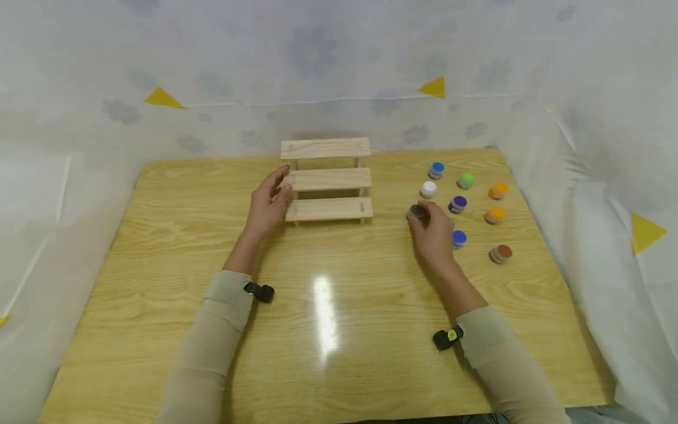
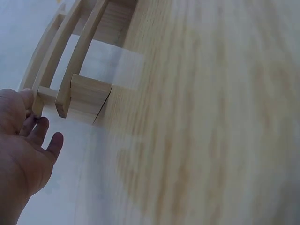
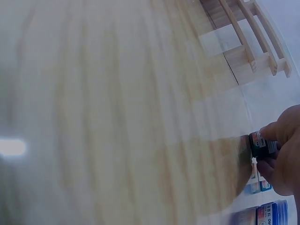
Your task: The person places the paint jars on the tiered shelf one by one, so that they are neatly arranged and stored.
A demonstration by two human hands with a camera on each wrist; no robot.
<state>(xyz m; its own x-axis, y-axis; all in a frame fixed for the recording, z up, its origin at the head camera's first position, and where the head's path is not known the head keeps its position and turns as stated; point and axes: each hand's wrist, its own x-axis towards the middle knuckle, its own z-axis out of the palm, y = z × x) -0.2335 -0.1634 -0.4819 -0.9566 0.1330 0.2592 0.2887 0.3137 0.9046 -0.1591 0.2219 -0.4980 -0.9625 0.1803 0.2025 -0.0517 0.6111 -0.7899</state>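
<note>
A three-tier wooden stand (image 1: 329, 179) is at the back middle of the table. The left hand (image 1: 267, 203) touches the left end of its middle shelf, fingers loosely bent; in the left wrist view that hand (image 2: 23, 145) has thumb and fingertips at the shelf's end. The right hand (image 1: 435, 235) pinches a small dark-lidded jar (image 1: 415, 212) to the right of the stand. In the right wrist view the thumb and fingers of the right hand (image 3: 286, 150) hold the dark jar (image 3: 260, 144) by its sides, close to the table surface.
Right of the stand are several small jars: a white one (image 1: 428, 189), a light blue (image 1: 436, 170), a green (image 1: 466, 179), a purple (image 1: 458, 204), a blue (image 1: 459, 238), two orange (image 1: 498, 190) and a brown (image 1: 501, 254). White sheeting (image 1: 328, 59) surrounds the wooden table (image 1: 175, 247).
</note>
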